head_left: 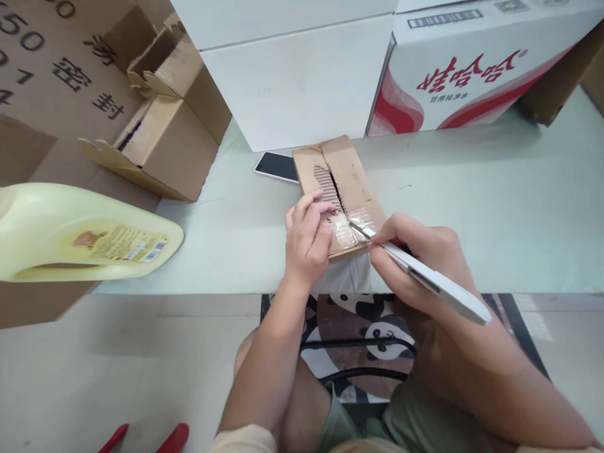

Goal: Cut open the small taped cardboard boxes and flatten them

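A small brown cardboard box (352, 167) lies near the front edge of the table, its top seam partly split and a strip of surface torn to the corrugation. Clear tape (346, 234) covers the near end of the seam. My left hand (309, 236) rests on the box's left side, fingers spread over the top, holding nothing. In my right hand (419, 255) is a white utility knife (436, 286), fingers closed around its body. Its blade tip touches the taped seam just right of my left fingers.
A phone (276, 167) lies partly behind the box. White cartons (302, 82) and a red-and-white carton (472, 82) stand at the back. Brown boxes (174, 145) and a yellow bottle (85, 233) are at left. Below the table edge is a panda-patterned mat (349, 305).
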`<state>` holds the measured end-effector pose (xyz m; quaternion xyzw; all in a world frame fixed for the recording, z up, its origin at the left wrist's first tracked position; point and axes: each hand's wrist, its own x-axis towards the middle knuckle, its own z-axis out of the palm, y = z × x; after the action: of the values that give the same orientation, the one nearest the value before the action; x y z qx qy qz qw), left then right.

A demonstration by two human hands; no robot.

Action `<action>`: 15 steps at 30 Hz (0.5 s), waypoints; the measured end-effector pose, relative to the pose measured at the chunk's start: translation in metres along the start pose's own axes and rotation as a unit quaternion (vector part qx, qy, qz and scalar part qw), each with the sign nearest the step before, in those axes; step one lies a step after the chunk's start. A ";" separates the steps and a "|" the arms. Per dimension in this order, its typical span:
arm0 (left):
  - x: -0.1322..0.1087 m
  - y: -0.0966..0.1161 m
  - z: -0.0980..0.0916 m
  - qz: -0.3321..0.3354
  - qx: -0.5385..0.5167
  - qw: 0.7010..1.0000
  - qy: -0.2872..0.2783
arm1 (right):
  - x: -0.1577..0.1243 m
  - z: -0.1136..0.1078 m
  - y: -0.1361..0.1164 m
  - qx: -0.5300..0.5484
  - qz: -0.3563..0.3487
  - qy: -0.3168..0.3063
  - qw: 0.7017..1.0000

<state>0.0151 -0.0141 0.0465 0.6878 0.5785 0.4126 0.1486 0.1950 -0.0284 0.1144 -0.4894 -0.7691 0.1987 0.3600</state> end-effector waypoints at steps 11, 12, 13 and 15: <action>0.000 -0.001 0.001 0.002 -0.020 1.000 0.015 | -0.003 -0.010 0.001 0.053 0.039 -0.002 0.998; 0.000 -0.001 0.001 0.000 -0.019 1.000 0.014 | -0.004 -0.012 0.000 0.057 0.045 -0.002 0.997; 0.000 -0.001 0.001 -0.001 -0.017 1.000 0.014 | -0.005 -0.013 0.000 0.061 0.052 -0.001 0.997; 0.001 -0.002 0.001 -0.005 -0.013 1.000 0.012 | -0.006 -0.015 0.001 0.071 0.061 0.003 0.996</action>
<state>0.0150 -0.0127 0.0448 0.6779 0.5782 0.4276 0.1525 0.2084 -0.0340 0.1211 -0.5093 -0.7203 0.2734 0.3835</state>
